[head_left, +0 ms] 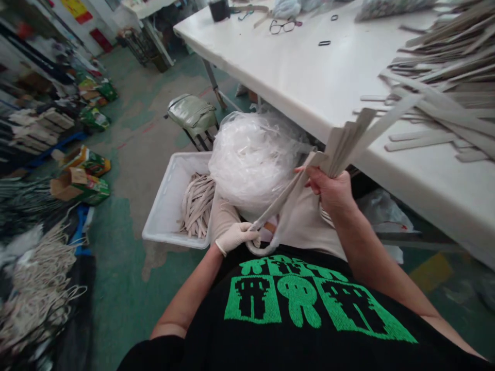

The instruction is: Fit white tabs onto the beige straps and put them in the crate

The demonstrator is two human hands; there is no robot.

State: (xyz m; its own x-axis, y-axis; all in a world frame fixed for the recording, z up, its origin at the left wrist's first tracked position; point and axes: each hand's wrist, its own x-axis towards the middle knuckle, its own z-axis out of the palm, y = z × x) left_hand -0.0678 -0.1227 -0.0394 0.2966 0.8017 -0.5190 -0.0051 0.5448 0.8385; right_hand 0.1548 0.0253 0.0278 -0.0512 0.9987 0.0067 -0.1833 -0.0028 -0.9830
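Black T-shirt with green castle-like print (297, 299) fills the bottom of the frame, hands just past it. Bare right hand (330, 193) is clamped on a fanned bundle of flat beige fabric strips (342, 147), held up just off the white table edge. Gloved left hand (234, 234), in a thin white glove, is closed on the lower end of a long flat beige strap (282, 196), which runs diagonally up to the right hand. Hands are apart, strap spanning the gap. Strap looks woven, straight-edged, slightly creased. Below it hangs a beige canvas piece (305, 221) with a looped beige edge (259, 250) at the shirt front; exact form hard to tell. Left of the hands: white plastic crate (166, 206) holding loose beige strips (195, 206), touching a bulging clear plastic bag (251, 159). Right: white table (309, 77) with a heap of beige strips (444, 87) and black-framed glasses (282, 27). Far left on the green-painted floor (124, 288): cardboard boxes with green print (81, 183) and bundled pale cords (34, 293).
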